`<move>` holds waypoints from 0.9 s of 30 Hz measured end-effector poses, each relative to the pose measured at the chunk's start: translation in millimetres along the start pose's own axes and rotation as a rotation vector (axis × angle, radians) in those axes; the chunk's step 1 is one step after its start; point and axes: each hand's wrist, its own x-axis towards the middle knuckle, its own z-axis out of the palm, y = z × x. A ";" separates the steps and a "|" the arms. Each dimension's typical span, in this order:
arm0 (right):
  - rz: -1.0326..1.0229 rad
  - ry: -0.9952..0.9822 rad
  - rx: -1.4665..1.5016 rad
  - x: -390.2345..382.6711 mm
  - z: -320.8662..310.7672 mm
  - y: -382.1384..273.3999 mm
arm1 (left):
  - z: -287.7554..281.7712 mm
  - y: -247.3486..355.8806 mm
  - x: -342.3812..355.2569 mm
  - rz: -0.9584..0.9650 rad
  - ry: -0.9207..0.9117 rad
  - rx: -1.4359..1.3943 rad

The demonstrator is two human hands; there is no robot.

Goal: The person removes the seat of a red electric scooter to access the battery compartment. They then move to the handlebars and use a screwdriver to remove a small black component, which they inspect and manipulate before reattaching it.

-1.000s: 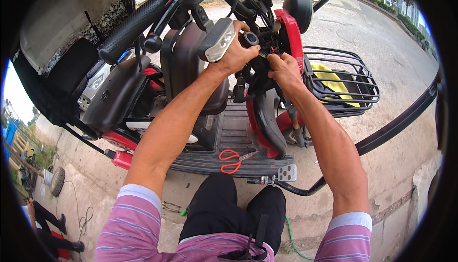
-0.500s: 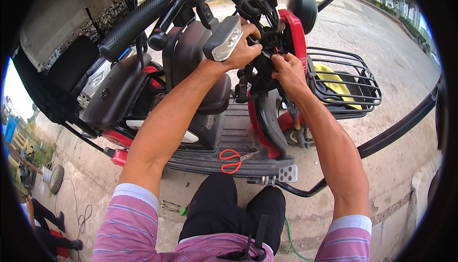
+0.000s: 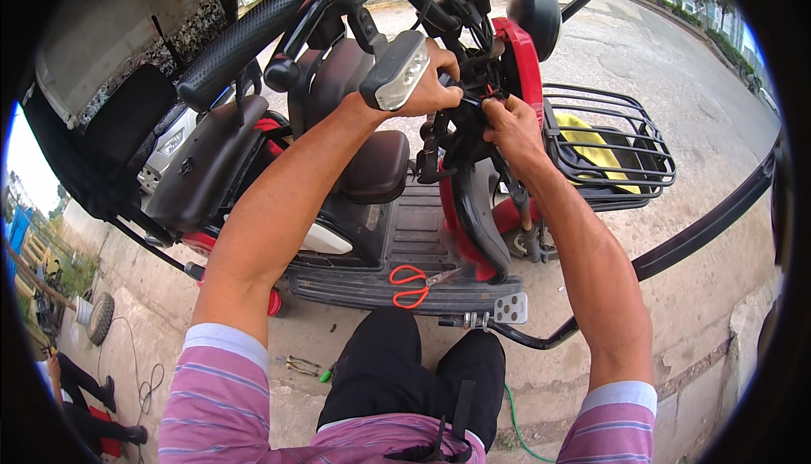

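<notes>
My left hand (image 3: 435, 84) is closed in a pinch behind the front lamp (image 3: 399, 71), a grey-cased light with a clear lens. From its fingers a short black strip (image 3: 470, 99), cable or tape, runs across to my right hand (image 3: 513, 123). Thumb and fingertips of my right hand are pressed together on the strip's other end. Black wires and a little red wire (image 3: 494, 90) show just above that pinch, at the steering column of a red and black three-wheeled scooter. My fingers partly hide the wires.
Red-handled scissors (image 3: 410, 285) lie on the footboard (image 3: 359, 291), beside a metal pedal (image 3: 509, 308). Pliers (image 3: 301, 366) and a green-handled tool (image 3: 327, 373) are on the ground. A handlebar grip (image 3: 241, 40) juts out at upper left. A yellow cloth (image 3: 594, 151) sits in the front basket (image 3: 667, 160).
My left hand has shifted slightly left, with its elbow swung outward, and more of the black strip shows between my hands. My right hand has hardly moved.
</notes>
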 end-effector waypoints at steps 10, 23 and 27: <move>0.010 -0.027 -0.013 3.4 -2.5 3.0 | -7.4 4.1 -13.2 0.125 0.082 0.146; 0.063 -0.022 -0.052 -6.6 -4.1 -11.5 | -25.0 9.9 -27.3 0.151 0.125 -0.024; 0.132 0.041 -0.095 -12.6 -11.1 -27.7 | -17.0 6.7 -30.7 0.148 0.162 -0.149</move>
